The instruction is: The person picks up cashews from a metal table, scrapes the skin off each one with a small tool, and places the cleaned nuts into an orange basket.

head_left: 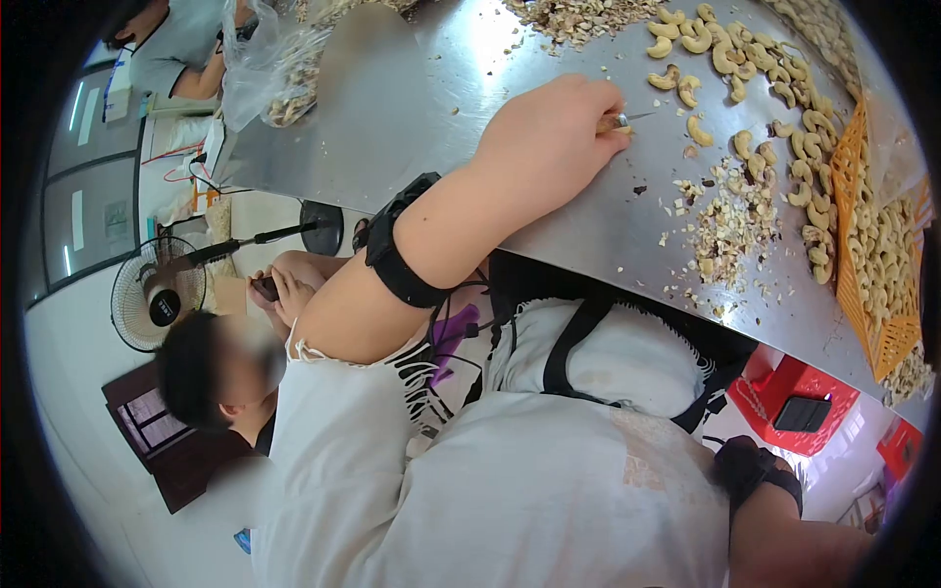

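Over the metal table, my left hand (559, 127) is closed, with thumb and forefinger pinched together. Between them is a small knife (641, 116), its thin pointed tip sticking out to the right. A small tan piece, perhaps a cashew, shows at the fingertips, mostly hidden by them. To the right of this hand lie loose cashews (740, 54) and a heap of pale and brown skin crumbs (733, 230). My right forearm (799, 529), with a black strap, hangs low beside my body at the bottom right; the hand itself does not show.
An orange plastic basket (851, 196) of cashews stands at the table's right. More shell bits (578, 20) and a clear plastic bag (245, 69) lie at the far side. A phone (802, 414) rests on a red stool (779, 387). Two other people and a fan (162, 294) are at left.
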A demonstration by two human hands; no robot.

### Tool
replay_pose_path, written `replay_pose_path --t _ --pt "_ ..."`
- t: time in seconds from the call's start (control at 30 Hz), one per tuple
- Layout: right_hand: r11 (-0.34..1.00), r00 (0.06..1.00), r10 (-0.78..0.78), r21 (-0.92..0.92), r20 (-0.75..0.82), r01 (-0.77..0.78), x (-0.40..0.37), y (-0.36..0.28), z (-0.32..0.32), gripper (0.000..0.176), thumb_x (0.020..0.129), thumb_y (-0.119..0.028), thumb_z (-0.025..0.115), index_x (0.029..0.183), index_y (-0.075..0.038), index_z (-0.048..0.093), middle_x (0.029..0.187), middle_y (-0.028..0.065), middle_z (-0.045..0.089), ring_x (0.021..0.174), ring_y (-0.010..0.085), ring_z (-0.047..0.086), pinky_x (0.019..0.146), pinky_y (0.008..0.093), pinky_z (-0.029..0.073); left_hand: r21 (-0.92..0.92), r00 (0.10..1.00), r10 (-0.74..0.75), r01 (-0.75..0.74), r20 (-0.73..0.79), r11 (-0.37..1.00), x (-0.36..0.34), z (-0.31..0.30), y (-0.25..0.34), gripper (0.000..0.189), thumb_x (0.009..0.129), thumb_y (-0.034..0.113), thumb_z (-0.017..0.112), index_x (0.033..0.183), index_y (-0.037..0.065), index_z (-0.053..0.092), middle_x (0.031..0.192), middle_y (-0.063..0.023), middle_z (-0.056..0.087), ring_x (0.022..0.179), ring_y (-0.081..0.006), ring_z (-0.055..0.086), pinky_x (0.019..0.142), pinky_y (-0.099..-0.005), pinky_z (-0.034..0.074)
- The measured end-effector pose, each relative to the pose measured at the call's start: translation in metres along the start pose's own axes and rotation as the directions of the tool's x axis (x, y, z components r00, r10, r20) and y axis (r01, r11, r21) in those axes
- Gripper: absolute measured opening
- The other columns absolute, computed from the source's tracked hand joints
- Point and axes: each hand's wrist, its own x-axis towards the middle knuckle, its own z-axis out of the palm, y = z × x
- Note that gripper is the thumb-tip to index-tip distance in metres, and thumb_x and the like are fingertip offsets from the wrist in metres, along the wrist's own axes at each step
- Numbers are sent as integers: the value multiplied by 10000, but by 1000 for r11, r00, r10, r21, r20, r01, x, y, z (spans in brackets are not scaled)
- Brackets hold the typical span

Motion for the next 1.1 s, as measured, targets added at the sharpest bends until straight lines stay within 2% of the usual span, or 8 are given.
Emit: replay_pose_path --t 0.2,0.3,0.4,0.53,0.6,0.73,0.83,1.1 --pt "962 969 216 -195 123 -190 19 -42 -43 303 813 -198 480 1090 -74 476 1073 13 506 929 169 487 728 280 379 18 995 -61 60 73 998 0 -6 3 239 733 224 577 863 26 545 744 -134 525 709 -274 522 636 -333 416" --pt "999 1000 -14 -33 -21 13 0 4 2 306 823 -197 465 1110 -94 472 1062 5 512 922 160 490 723 277 380 -10 998 -47 47 38 999 -1 -3 1 239 732 223 577 863 26 546 741 -137 521 698 -277 518 635 -337 415" --pt "931 946 -249 -320 -209 175 -1 -2 -9 311 829 -222 462 1121 -118 469 1096 13 490 949 166 474 741 296 372 -35 999 -23 24 35 999 -1 -1 -4 242 730 222 581 865 25 545 742 -136 524 701 -286 517 638 -342 415" --pt "966 961 225 -164 164 -198 -6 -11 -38 404 812 -406 453 1137 -167 460 1234 28 356 1059 209 380 807 379 310 8 1000 12 -12 -1 1000 0 -2 -4 249 725 209 586 869 15 528 756 -138 530 704 -302 513 641 -347 413" --pt "892 940 212 -339 -269 -298 -21 1 -28 394 778 -362 475 965 -15 479 1087 215 343 981 283 387 822 377 305 4 1000 -24 24 5 1000 1 -2 -4 240 731 184 586 858 -1 500 728 -124 524 680 -280 509 637 -343 411" --pt "806 837 547 -261 -14 -531 -33 34 -39 321 619 -187 636 845 2 508 848 162 511 745 205 462 630 266 375 -150 982 -168 180 89 972 5 -13 3 179 739 186 569 809 36 503 746 -97 552 662 -266 531 606 -323 427" --pt "728 728 676 -258 114 -635 -38 44 -41 287 623 -37 607 885 27 507 857 130 511 788 190 469 696 268 372 -649 851 -312 525 423 550 10 -27 15 107 793 153 541 830 71 483 688 3 508 449 -9 346 389 -148 262" --pt "554 548 830 -278 107 -785 -47 53 -35 216 689 43 580 887 -5 508 853 70 511 723 129 474 680 238 384 -806 806 -95 590 584 49 5 -37 20 149 855 211 451 884 65 459 697 -3 488 424 -8 315 358 -145 255"
